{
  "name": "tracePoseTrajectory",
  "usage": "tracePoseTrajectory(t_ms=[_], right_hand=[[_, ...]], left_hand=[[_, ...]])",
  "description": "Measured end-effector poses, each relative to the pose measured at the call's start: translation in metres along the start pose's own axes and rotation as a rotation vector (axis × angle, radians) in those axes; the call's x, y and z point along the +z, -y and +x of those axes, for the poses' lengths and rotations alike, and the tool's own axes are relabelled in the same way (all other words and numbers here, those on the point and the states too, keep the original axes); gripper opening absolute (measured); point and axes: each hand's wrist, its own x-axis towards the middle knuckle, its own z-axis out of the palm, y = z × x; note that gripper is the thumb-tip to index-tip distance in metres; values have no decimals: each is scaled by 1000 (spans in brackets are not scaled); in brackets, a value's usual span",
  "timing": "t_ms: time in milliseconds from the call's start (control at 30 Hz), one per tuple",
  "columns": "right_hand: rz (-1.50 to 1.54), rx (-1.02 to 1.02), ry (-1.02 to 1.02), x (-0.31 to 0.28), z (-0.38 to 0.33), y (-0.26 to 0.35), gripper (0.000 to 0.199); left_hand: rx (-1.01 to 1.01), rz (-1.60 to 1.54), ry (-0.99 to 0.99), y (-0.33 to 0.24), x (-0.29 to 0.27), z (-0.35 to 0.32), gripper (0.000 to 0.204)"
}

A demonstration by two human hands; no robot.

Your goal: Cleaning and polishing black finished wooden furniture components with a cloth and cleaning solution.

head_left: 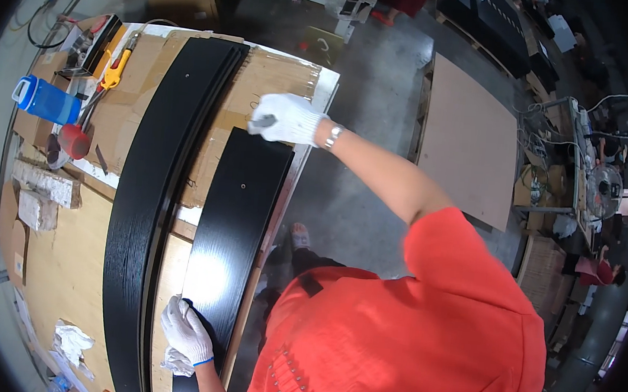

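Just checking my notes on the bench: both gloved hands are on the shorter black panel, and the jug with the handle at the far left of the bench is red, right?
Not quite. The head view shows the jug is blue; the red thing beside it is a small cup. The rest holds: the left hand and right hand, both in white gloves, are on the shorter black panel.
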Motion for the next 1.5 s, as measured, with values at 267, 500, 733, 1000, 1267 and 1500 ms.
tracePoseTrajectory(t_ms=[267, 500, 733, 1000, 1267, 1500], right_hand=[[59, -20, -33, -5, -11, 11, 18], [-44, 132, -364, -16, -110, 10, 16], [-7, 119, -453, 37, -131, 47, 15], [5, 18, -602, 52, -114, 61, 12], [66, -34, -692, 53, -120, 82, 19], [301, -328, -253, 150, -183, 168, 13]], left_hand=[[4, 41, 21, 6, 7, -3, 35], [-7, 67, 47, 4, 4, 0, 33], [3, 103, 14, 8, 9, -1, 34], [24, 77, -9, 5, 8, 0, 37], [-10, 67, -3, 5, 9, -2, 34], [18, 92, -35, 8, 12, -2, 33]])
